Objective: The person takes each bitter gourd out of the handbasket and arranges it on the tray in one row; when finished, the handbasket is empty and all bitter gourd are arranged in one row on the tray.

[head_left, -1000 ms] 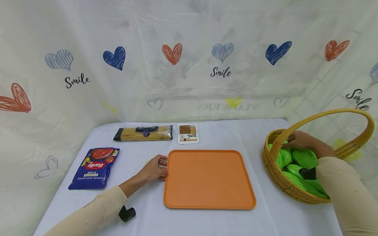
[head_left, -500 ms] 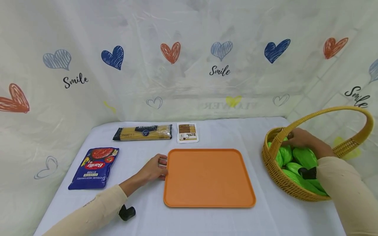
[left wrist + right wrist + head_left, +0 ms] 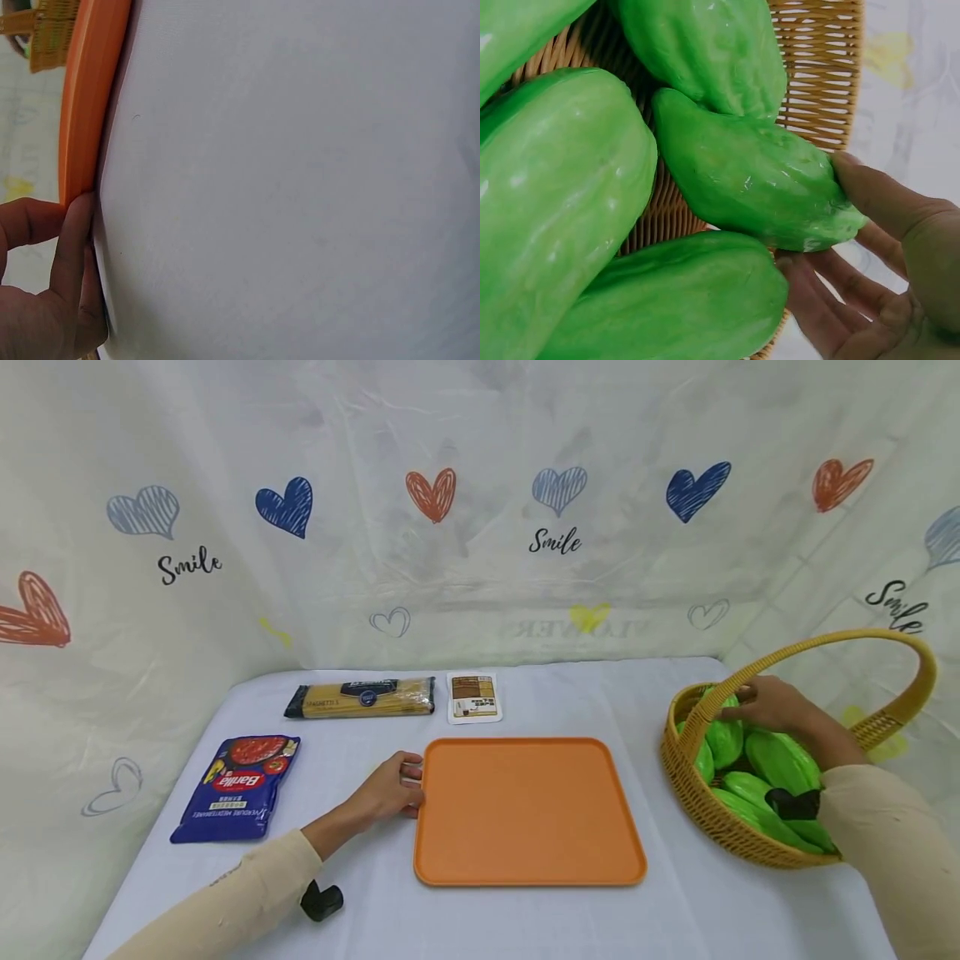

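A green vegetable (image 3: 754, 176) (head view, right) is pinched by the right hand (image 3: 776, 706), the central orange tray (image 3: 528, 814) by the left hand (image 3: 386, 789).

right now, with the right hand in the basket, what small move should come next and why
Probably ease the held green produce piece gently up and out of the basket: the right hand already grips one end, while neighbouring green pieces lie close and could snag or shift.

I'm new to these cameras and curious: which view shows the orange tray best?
The head view: it shows the orange tray almost whole, the left hand at one edge. The left wrist view catches only part of its side; the right wrist view shows none of it.
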Action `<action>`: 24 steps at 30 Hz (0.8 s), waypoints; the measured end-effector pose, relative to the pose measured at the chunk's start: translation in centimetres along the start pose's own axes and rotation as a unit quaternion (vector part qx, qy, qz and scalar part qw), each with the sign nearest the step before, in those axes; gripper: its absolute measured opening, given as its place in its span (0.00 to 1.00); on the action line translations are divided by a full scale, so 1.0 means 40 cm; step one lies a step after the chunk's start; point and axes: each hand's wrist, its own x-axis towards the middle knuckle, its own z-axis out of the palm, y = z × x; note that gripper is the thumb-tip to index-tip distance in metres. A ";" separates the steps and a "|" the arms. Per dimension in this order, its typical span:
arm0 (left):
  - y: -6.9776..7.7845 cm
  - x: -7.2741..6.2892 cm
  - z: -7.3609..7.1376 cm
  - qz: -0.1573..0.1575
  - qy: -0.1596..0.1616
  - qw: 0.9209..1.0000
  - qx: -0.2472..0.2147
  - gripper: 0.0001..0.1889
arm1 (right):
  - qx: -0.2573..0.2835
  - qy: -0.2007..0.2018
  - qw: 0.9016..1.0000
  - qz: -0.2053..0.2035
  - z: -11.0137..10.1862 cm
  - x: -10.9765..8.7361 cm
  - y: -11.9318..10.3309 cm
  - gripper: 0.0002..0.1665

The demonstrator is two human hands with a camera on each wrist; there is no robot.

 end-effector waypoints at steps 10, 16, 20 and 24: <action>-0.001 -0.001 -0.003 0.004 -0.003 1.000 -0.002 0.34 | 0.021 0.012 1.000 0.008 -0.014 -0.027 -0.018 0.40; 0.001 0.003 -0.001 -0.002 -0.004 1.000 0.002 0.34 | 0.068 -0.008 0.998 0.011 -0.026 -0.049 -0.029 0.43; -0.001 0.003 -0.001 -0.004 -0.002 1.000 0.002 0.34 | 0.070 -0.008 0.998 0.008 -0.031 -0.068 -0.042 0.45; -0.003 0.002 -0.001 0.001 -0.002 1.000 -0.004 0.34 | 0.072 -0.003 0.997 -0.001 -0.033 -0.091 -0.050 0.45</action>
